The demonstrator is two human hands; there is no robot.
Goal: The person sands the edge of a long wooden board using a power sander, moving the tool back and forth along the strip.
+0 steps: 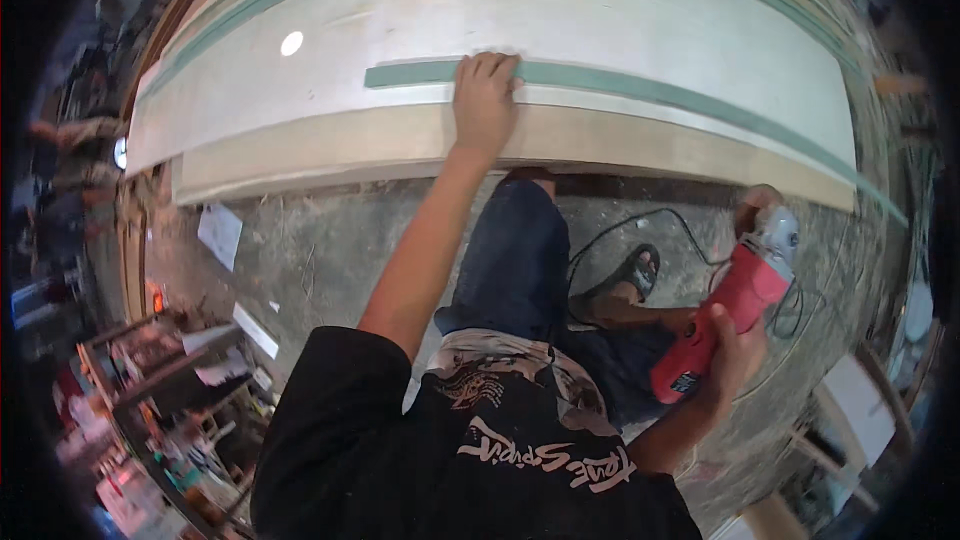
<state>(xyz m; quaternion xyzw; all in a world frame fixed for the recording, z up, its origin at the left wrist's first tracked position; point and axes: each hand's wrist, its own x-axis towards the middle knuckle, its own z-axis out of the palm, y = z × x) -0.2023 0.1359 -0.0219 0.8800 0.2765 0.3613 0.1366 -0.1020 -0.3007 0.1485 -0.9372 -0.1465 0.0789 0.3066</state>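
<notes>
A long, narrow green strip (620, 85) lies along the pale board (600, 10) in front of me. My left hand (487, 100) grips the strip near its left end, fingers curled over its far edge. Off to the right, below the board's near edge, my right hand (735, 345) is wrapped around the body of a red angle grinder (745, 285). The tool's silver head points away from me, and a brownish disc (757, 202) shows partly beside it, close to the board's edge. The grinder stays apart from the strip.
A black cord (660, 212) loops across the grey floor (380, 240) by my sandalled foot (640, 270). At the lower left stands a cluttered shelf (135, 390). White offcuts (220, 235) lie on the floor; a framed panel (860, 410) leans at the right.
</notes>
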